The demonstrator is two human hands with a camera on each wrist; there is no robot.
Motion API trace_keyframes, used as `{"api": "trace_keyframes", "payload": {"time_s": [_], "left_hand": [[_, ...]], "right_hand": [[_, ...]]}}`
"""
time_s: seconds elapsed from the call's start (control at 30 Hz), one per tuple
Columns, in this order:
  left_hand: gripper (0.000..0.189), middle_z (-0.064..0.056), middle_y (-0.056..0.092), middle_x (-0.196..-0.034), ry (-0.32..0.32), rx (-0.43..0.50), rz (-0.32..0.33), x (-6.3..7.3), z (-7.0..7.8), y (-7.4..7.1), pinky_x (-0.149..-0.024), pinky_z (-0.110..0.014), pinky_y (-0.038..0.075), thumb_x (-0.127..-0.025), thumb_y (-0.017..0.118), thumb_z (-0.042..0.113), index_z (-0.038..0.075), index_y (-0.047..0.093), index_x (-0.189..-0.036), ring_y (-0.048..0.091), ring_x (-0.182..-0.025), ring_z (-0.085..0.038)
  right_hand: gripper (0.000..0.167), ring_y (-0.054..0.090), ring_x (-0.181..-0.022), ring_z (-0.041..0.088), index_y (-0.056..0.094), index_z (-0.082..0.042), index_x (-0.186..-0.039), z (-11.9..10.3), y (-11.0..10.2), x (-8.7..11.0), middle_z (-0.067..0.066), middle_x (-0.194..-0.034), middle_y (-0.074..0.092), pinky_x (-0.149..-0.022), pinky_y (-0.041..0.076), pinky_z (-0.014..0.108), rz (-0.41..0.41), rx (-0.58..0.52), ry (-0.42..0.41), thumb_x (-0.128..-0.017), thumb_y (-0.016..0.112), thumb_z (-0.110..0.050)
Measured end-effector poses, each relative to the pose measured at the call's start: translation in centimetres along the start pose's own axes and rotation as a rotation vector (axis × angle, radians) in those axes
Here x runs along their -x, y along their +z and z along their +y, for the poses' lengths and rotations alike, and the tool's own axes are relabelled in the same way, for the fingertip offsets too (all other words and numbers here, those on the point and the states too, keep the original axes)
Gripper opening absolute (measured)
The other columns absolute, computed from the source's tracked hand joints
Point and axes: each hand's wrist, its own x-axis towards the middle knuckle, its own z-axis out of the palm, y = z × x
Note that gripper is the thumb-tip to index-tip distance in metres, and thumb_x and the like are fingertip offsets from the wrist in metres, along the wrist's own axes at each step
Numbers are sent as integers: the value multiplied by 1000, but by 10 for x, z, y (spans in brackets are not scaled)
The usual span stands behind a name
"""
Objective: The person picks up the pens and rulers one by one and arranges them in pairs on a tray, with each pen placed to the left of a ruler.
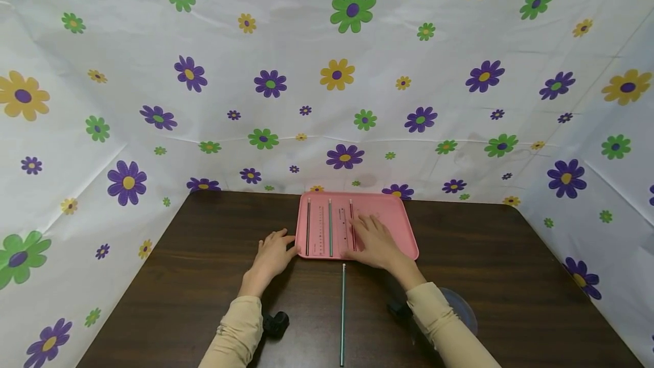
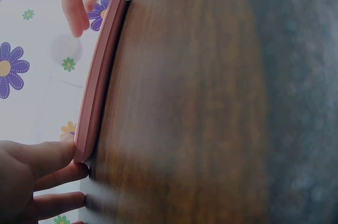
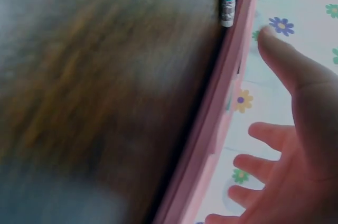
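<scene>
A pink tray [image 1: 390, 226] lies at the far side of the dark table. In it stand side by side a dark pencil [image 1: 308, 226], a pinkish ruler [image 1: 321, 231], a green pencil [image 1: 330, 229], a second ruler [image 1: 343, 226] and a dark red pencil [image 1: 351, 214]. My left hand [image 1: 272, 254] touches the tray's near left corner with fairly straight fingers. Over the tray's right half is my right hand [image 1: 377, 242], fingers spread, holding nothing; the right wrist view shows them apart from the rim. Another green pencil [image 1: 343, 314] lies on the table in front of the tray, eraser end toward it.
A clear round object [image 1: 462, 311] is partly hidden by the right forearm. Black wrist cameras [image 1: 276, 324] sit beneath both sleeves. Behind the brown table [image 1: 204, 277] hangs a white sheet [image 1: 286, 27] with flowers, which also runs along both sides.
</scene>
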Motion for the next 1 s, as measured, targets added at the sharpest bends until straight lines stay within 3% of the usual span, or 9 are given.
{"api": "trace_keyframes", "payload": {"time_s": [0.23,0.5,0.67,1.0], "left_hand": [[41,-24,43,-152,1,-2,0,-1,1,1,-114,-72,18,-99,59,26,4,63,-133,32,-143,-50],[42,-24,42,-153,-3,4,-2,-1,2,0,-115,-71,17,-99,60,27,4,61,-135,31,-144,-49],[43,-25,43,-152,-6,7,2,0,0,1,-115,-72,17,-99,61,27,3,62,-134,31,-144,-49],[42,-24,42,-153,-3,4,-11,2,1,-1,-114,-72,17,-99,59,26,4,61,-135,30,-144,-50]], "right_hand": [[101,23,-148,47,33,-7,-155,6,-15,26,23,-160,28,-117,20,67,-80,-16,-36,-77,77,-55],[103,27,-145,47,32,-10,-155,10,-32,55,24,-158,30,-116,22,67,-173,-84,-1,-75,82,-50],[100,27,-145,48,32,-8,-155,12,-35,68,25,-158,29,-114,24,68,-173,-77,-8,-78,78,-52],[100,36,-138,53,37,-2,-151,16,-44,96,31,-153,34,-107,32,71,-150,-53,-30,-73,85,-43]]}}
